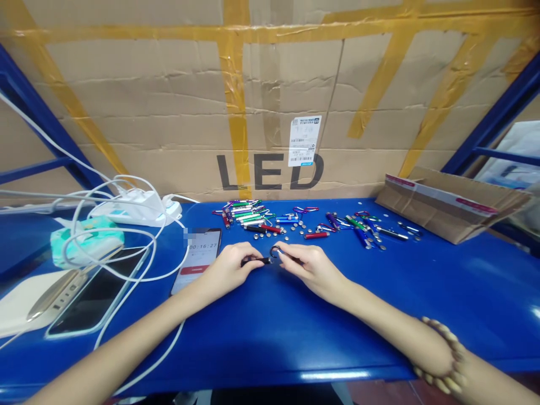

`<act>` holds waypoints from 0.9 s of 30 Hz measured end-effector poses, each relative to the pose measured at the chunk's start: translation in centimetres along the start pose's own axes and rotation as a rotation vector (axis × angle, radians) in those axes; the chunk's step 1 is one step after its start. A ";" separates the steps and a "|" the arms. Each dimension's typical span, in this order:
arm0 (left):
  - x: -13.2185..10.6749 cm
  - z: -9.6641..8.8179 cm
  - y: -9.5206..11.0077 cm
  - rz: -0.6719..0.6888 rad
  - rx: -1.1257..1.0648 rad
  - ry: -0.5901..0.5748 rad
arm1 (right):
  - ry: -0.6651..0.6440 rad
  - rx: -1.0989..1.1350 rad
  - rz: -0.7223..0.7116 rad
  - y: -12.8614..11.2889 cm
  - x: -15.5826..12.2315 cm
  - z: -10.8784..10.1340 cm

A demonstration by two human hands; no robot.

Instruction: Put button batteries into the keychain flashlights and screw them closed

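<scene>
Left fingers [253,264] pinch black tube [265,260], right fingers [287,262] clip [272,250]; cardboard box [426,209] gapes (contents unclear).

Left hand [236,262]: a black tube [265,260] is held, centre of frame.
Right hand [310,267]: a black clip [274,247] is pinched, near the tube's end.
Coloured tubes [248,214]: heaped above centre, small discs [255,237] scattered below them.
Phone [196,253]: "00:16:27" is displayed, left of centre.
Cardboard [177,129]: "LED" is printed, upper half.
</scene>
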State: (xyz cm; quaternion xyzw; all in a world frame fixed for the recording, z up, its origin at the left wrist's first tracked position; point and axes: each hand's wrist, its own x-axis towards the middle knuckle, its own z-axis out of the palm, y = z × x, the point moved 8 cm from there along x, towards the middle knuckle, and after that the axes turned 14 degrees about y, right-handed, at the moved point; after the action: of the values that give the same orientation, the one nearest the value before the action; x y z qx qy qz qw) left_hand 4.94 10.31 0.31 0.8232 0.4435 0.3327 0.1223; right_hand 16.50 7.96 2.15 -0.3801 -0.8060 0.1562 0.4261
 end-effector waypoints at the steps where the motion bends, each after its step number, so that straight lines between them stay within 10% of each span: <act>1: 0.0 -0.1 0.3 -0.002 -0.013 -0.004 | -0.001 0.007 0.000 0.0 0.0 0.0; 18: -1.9 2.0 1.8 -0.506 -0.894 -0.349 | 0.177 -0.047 -0.310 -1.1 -0.5 -1.3; 27: -0.9 0.9 -0.3 -0.602 -0.939 -0.143 | 0.104 0.009 0.005 0.9 0.1 -1.0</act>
State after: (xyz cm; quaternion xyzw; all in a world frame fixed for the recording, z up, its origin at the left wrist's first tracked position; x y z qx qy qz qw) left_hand 4.96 9.87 -0.87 0.5382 0.4538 0.3883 0.5947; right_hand 17.71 8.58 2.31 -0.3879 -0.7810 0.1409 0.4687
